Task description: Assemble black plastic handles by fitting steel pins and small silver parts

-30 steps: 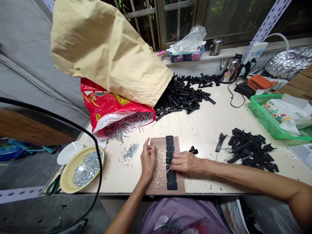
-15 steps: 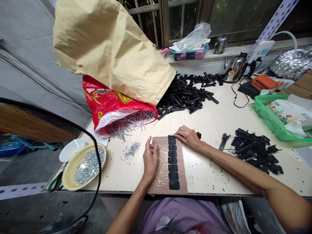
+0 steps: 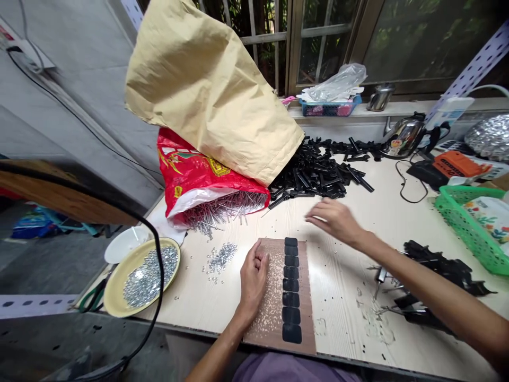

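Observation:
My left hand (image 3: 253,281) rests along the left edge of a brown board (image 3: 274,339) with its fingers curled in; what they hold, if anything, is hidden. A column of several black rounded plastic pieces (image 3: 291,300) lies on the board, close end to end. Pale specks cover the board's left part. My right hand (image 3: 336,220) is off the board, above the table beyond its upper right corner. It is blurred by motion; its fingers look stretched out, and I see nothing in them. A heap of black plastic parts (image 3: 318,175) lies beyond it.
Small silver pieces (image 3: 222,257) lie left of the board; more fill a yellow bowl (image 3: 109,297). A red bag (image 3: 214,175) spills metal pins under a tan sack (image 3: 214,101). Black parts with metal rods (image 3: 429,276), a green basket (image 3: 457,228) and a kettle (image 3: 403,138) are at right.
My right hand has left the top black piece on the board and moved up and right. My left hand keeps its place at the board's edge. The camera view has shifted.

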Motion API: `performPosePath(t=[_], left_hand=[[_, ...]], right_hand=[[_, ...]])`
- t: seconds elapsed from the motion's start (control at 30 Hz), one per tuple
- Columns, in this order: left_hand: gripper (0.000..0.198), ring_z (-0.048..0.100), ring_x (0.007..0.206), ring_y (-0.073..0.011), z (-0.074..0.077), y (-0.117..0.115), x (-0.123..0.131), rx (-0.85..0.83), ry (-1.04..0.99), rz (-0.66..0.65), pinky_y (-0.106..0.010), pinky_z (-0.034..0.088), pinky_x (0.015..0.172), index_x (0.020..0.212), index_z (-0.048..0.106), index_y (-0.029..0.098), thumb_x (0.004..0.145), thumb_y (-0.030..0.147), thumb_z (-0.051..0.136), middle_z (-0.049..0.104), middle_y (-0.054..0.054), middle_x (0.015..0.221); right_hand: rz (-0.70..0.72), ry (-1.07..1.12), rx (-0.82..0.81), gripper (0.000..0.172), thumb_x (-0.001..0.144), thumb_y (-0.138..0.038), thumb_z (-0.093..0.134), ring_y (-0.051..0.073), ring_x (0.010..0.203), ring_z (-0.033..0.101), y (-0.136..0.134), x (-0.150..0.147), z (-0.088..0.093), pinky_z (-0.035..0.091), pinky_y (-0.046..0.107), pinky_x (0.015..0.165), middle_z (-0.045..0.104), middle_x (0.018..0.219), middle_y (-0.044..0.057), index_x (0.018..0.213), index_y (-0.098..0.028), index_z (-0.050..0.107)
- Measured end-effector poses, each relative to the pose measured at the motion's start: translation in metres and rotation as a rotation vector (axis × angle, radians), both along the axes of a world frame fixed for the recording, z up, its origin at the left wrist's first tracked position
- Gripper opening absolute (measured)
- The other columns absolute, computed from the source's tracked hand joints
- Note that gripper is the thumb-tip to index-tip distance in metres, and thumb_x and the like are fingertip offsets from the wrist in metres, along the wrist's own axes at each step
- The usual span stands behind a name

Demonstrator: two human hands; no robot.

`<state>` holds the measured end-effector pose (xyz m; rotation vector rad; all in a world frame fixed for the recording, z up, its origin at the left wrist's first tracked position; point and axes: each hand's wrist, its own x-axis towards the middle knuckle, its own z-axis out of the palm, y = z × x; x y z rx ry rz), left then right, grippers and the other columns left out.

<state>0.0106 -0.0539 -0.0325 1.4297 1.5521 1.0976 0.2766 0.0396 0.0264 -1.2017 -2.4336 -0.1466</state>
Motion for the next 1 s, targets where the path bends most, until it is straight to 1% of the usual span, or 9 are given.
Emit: performPosePath(t=[0.1, 0.13, 0.2, 0.33, 0.47, 0.6, 0.77, 0.9, 1.0], left_hand=[[0.039, 0.056, 0.076, -0.0142, 0.003, 0.001, -0.014, 0.081, 0.066, 0.059, -0.026, 0.046, 0.071, 0.122, 0.056, 0.02, 0.087, 0.037, 0.05, 0.06, -0.004, 0.089], [0.036, 0.057, 0.079, -0.015, 0.005, 0.002, -0.022, 0.114, 0.11, 0.097, -0.027, 0.046, 0.073, 0.119, 0.058, 0.02, 0.088, 0.036, 0.05, 0.06, -0.005, 0.091], [0.031, 0.057, 0.083, -0.0165, 0.008, 0.004, -0.042, 0.166, 0.206, 0.167, -0.027, 0.046, 0.074, 0.112, 0.062, 0.02, 0.089, 0.035, 0.049, 0.061, -0.006, 0.095], [0.028, 0.057, 0.085, -0.0187, 0.01, 0.008, -0.082, 0.195, 0.389, 0.187, -0.031, 0.045, 0.076, 0.106, 0.065, 0.019, 0.09, 0.033, 0.047, 0.061, -0.007, 0.094], [0.027, 0.053, 0.087, -0.0221, 0.004, 0.012, -0.099, 0.227, 0.616, 0.165, -0.036, 0.043, 0.079, 0.103, 0.066, 0.02, 0.091, 0.029, 0.045, 0.06, -0.008, 0.09], [0.025, 0.047, 0.086, -0.0233, -0.002, 0.024, -0.095, 0.245, 0.801, 0.088, -0.035, 0.041, 0.075, 0.101, 0.068, 0.022, 0.091, 0.028, 0.046, 0.059, -0.009, 0.088], [0.022, 0.043, 0.084, -0.0239, -0.009, 0.042, -0.085, 0.226, 0.964, -0.057, -0.034, 0.038, 0.068, 0.088, 0.07, 0.025, 0.089, 0.024, 0.048, 0.057, -0.009, 0.084], [0.022, 0.044, 0.084, -0.0236, -0.008, 0.049, -0.083, 0.193, 0.931, -0.093, -0.035, 0.038, 0.069, 0.084, 0.069, 0.022, 0.088, 0.019, 0.048, 0.057, -0.009, 0.083], [0.019, 0.047, 0.086, -0.0229, -0.003, 0.05, -0.084, 0.18, 0.776, -0.075, -0.035, 0.04, 0.073, 0.081, 0.069, 0.02, 0.085, 0.019, 0.051, 0.059, -0.008, 0.082]], right_hand=[[0.13, -0.099, 0.055, 0.024, 0.095, -0.026, 0.044, 0.019, 0.086, 0.05, 0.049, -0.068, -0.034, 0.035, 0.031, 0.069, 0.067, 0.094, 0.005, 0.099, -0.022, 0.067], [0.156, -0.134, 0.059, 0.023, 0.094, -0.023, 0.044, 0.019, 0.086, 0.049, 0.063, -0.083, -0.044, 0.034, 0.031, 0.069, 0.066, 0.094, 0.006, 0.1, -0.022, 0.066], [0.199, -0.189, 0.069, 0.023, 0.094, -0.019, 0.044, 0.019, 0.087, 0.046, 0.083, -0.1, -0.061, 0.031, 0.031, 0.07, 0.065, 0.095, 0.005, 0.103, -0.022, 0.065], [0.238, -0.222, 0.096, 0.023, 0.094, -0.018, 0.043, 0.019, 0.085, 0.045, 0.099, -0.102, -0.08, 0.029, 0.033, 0.072, 0.062, 0.092, 0.007, 0.094, -0.018, 0.066], [0.226, -0.171, 0.094, 0.027, 0.094, -0.019, 0.039, 0.02, 0.081, 0.046, 0.099, -0.093, -0.091, 0.03, 0.034, 0.073, 0.061, 0.087, 0.01, 0.087, -0.013, 0.065], [0.234, -0.059, 0.087, 0.026, 0.095, -0.021, 0.038, 0.02, 0.083, 0.049, 0.086, -0.083, -0.085, 0.036, 0.033, 0.075, 0.062, 0.088, 0.009, 0.098, -0.015, 0.063], [0.15, 0.152, 0.054, 0.027, 0.096, -0.025, 0.038, 0.018, 0.084, 0.055, 0.057, -0.078, -0.06, 0.042, 0.029, 0.069, 0.061, 0.094, 0.008, 0.108, -0.02, 0.061], [0.103, 0.25, 0.029, 0.024, 0.095, -0.027, 0.042, 0.017, 0.085, 0.057, 0.031, -0.085, -0.046, 0.046, 0.029, 0.072, 0.062, 0.093, 0.007, 0.103, -0.019, 0.062], [0.093, 0.305, -0.033, 0.023, 0.095, -0.026, 0.043, 0.017, 0.086, 0.058, 0.012, -0.095, -0.039, 0.048, 0.03, 0.075, 0.062, 0.092, 0.007, 0.102, -0.017, 0.062]])
